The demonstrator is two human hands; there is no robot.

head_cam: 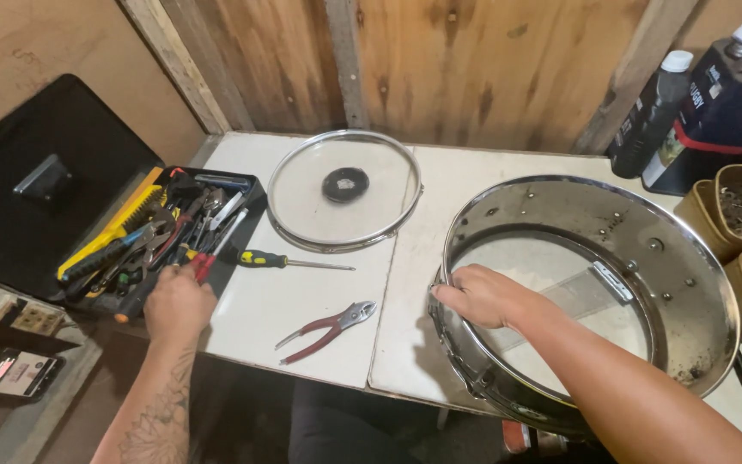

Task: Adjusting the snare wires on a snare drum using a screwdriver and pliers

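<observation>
The shiny metal drum shell (594, 292) sits at the lower right on the white worktop (302, 301). It looks hard, heavy and slippery. The right hand (483, 296) curls over its near rim, a good grip. The left hand (178, 301) reaches into the toolbox (165, 232); I cannot tell its grip.

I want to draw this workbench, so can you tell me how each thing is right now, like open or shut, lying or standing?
Toolbox: open, lid up, full of tools.
Left hand: reaching into the toolbox, on the tools.
Right hand: gripping the drum shell's rim.
Drum shell: tilted on the table, no top head.
Drum head: off the drum, lying flat.
Pliers: lying flat, handles apart.
Screwdriver: lying flat.
Black bottle: upright, capped.
</observation>
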